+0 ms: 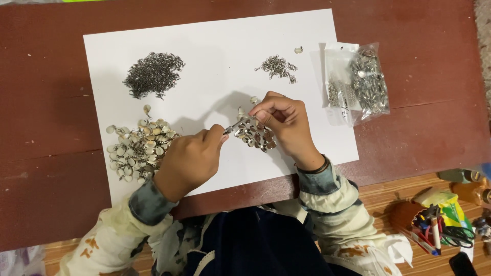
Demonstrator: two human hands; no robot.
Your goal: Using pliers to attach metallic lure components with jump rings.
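Left hand [189, 158] gripping small pliers [232, 126] | right hand [284, 122] pinching linked shell piece [254, 134], steadying it at plier tips | loose shells [135, 145] lying beside left hand

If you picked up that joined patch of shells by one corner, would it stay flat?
Probably not: the shell patch looks linked by small metal rings, so it would likely drape like chain mail. It seems light, as the right hand lifts an edge with fingertips. The shells may chip if dropped.
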